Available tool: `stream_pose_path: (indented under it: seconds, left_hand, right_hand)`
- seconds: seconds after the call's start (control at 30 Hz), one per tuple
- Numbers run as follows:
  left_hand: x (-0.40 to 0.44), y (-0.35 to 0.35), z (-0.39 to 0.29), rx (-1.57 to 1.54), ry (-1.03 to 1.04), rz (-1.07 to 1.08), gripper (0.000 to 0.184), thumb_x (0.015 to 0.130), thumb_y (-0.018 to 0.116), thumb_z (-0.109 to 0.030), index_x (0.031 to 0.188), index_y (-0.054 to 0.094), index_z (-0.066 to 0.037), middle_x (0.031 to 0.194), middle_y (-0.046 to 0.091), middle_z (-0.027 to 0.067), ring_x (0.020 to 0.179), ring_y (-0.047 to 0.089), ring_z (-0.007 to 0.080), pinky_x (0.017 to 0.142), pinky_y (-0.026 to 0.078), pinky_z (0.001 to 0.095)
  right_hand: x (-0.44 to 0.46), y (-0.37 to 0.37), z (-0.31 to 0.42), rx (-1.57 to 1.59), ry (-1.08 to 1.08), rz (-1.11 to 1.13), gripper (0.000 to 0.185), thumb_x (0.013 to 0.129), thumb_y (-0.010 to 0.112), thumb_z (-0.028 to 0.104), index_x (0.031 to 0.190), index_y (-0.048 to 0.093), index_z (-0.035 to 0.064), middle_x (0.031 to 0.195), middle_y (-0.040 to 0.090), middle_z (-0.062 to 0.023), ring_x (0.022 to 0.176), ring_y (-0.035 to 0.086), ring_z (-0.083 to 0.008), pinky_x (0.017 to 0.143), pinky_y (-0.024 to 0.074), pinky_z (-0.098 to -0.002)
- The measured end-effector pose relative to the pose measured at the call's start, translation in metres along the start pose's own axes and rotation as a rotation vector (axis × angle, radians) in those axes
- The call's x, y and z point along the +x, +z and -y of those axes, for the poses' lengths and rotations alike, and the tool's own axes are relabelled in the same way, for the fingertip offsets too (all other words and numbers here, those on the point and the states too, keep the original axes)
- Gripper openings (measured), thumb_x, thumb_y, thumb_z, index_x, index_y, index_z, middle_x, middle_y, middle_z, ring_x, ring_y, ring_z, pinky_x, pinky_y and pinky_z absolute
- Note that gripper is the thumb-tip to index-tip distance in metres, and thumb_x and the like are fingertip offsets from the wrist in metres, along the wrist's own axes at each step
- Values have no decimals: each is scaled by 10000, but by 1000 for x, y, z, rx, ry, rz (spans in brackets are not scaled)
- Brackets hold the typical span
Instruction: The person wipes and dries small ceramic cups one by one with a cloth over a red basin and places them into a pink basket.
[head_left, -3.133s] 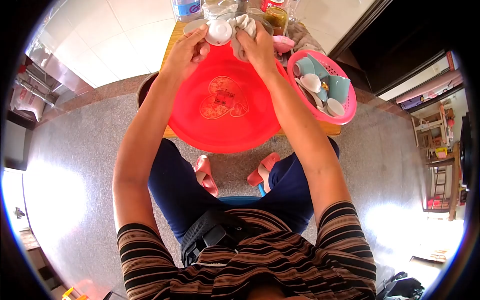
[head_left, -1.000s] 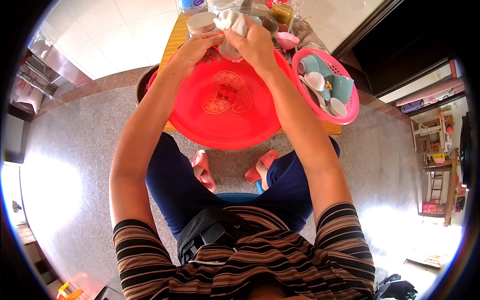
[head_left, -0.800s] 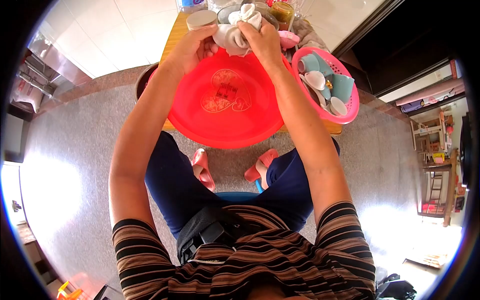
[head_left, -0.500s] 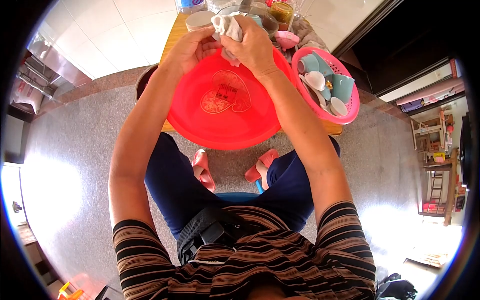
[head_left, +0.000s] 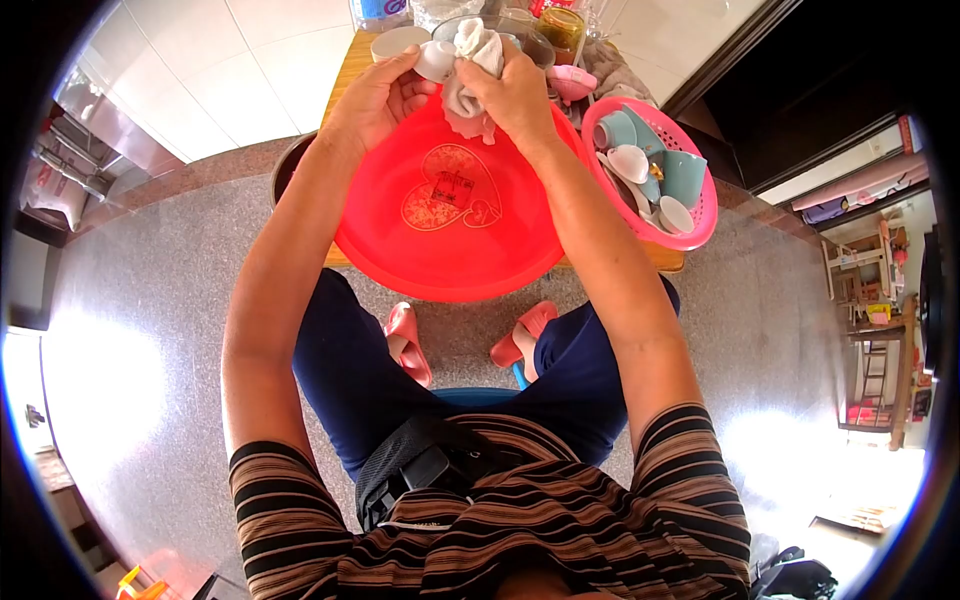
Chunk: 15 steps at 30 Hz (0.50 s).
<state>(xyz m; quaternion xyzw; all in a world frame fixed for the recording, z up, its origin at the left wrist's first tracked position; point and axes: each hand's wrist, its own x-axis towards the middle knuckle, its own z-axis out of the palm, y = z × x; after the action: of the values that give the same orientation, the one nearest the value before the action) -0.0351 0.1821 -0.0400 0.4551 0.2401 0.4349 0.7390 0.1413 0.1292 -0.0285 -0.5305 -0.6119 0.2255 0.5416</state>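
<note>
My left hand [head_left: 380,98] grips a small white cup [head_left: 435,62] between thumb and fingers, above the far rim of a red basin [head_left: 450,262]. A crumpled white cloth [head_left: 466,100] is bunched in my right hand [head_left: 513,98], just right of the cup, with its lower end hanging over the basin. The two hands are close together but apart. A heart-shaped print shows on the basin's bottom. To the right, a pink colander [head_left: 708,200] holds pale blue cups [head_left: 685,176], white spoons and small white cups.
The basin and colander stand on a low wooden table [head_left: 352,78]. Behind the hands are stacked white lids or dishes [head_left: 398,42], a glass bowl, an amber jar [head_left: 562,32] and a pink item [head_left: 572,82]. A dark pot edge [head_left: 288,165] shows left of the basin.
My right hand and the cloth have moved slightly right, away from my left hand. The white cup, covered by the cloth before, now shows in my left fingers.
</note>
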Motion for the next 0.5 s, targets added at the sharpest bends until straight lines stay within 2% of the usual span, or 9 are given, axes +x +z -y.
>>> stream_pose_path:
  seconds: [0.03, 0.07, 0.13, 0.2, 0.23, 0.27, 0.33, 0.37, 0.5]
  left_hand:
    - [-2, 6, 0, 50, -3, -27, 248, 948, 539, -277, 1077, 571, -68, 905, 640, 20, 721, 612, 84, 605, 504, 195]
    - [-4, 10, 0, 100, -6, -54, 263, 948, 543, -271, 1116, 567, -69, 947, 646, 27, 746, 628, 83, 585, 496, 177]
    - [1, 7, 5, 164, -8, -32, 266, 951, 538, -280, 1119, 573, -77, 964, 645, 21, 756, 630, 82, 603, 498, 182]
    - [1, 6, 6, 230, -10, -10, 270, 953, 533, -289, 1122, 580, -84, 982, 643, 16, 766, 632, 81, 620, 499, 187]
    - [-1, 7, 5, 362, -8, -16, 268, 956, 526, -289, 1120, 588, -86, 979, 645, 7, 773, 630, 78, 639, 503, 195]
    - [-2, 10, 3, 494, -5, -20, 268, 959, 520, -289, 1118, 596, -89, 976, 646, -2, 781, 627, 75, 658, 506, 203]
    - [-3, 11, 5, 656, 32, 31, 264, 961, 514, -277, 1122, 600, -86, 960, 644, -8, 780, 621, 70, 664, 502, 207]
    - [-3, 11, 6, 816, 68, 80, 262, 964, 508, -265, 1125, 604, -83, 945, 642, -15, 779, 615, 65, 671, 498, 211]
    - [-1, 10, 11, 931, 149, 216, 267, 966, 503, -255, 1152, 599, -88, 911, 634, -16, 763, 601, 70, 678, 491, 228]
  right_hand:
    - [0, 1, -1, -1, 2, -1, 348, 778, 644, 316, 998, 632, 47, 806, 682, -144, 755, 672, -269, 669, 511, -388]
    - [1, 1, -2, -55, -100, -12, 353, 770, 652, 317, 1010, 626, 60, 804, 679, -146, 747, 665, -295, 664, 511, -396]
    - [0, 3, 1, -108, -201, -21, 361, 761, 659, 318, 1022, 620, 72, 802, 676, -148, 740, 657, -320, 660, 510, -405]
    - [-2, 4, 3, -293, -391, -140, 349, 752, 660, 336, 1002, 637, 93, 799, 671, -143, 737, 644, -336, 659, 508, -412]
    - [-1, 4, 3, -293, -392, -142, 349, 752, 660, 336, 1002, 637, 93, 799, 671, -143, 737, 644, -336, 659, 508, -412]
    - [0, 2, 1, -228, -246, -89, 344, 754, 656, 345, 989, 643, 93, 801, 670, -144, 745, 645, -332, 657, 507, -412]
    - [3, -2, -4, -162, -100, -36, 341, 756, 652, 354, 976, 650, 94, 803, 670, -145, 753, 646, -328, 655, 506, -413]
    - [5, -3, -6, -205, -118, -71, 339, 755, 652, 357, 963, 655, 90, 797, 670, -144, 751, 646, -330, 649, 505, -415]
    - [4, -6, 1, -214, -148, -107, 338, 751, 657, 356, 955, 660, 87, 839, 664, -147, 786, 644, -331, 667, 504, -414]
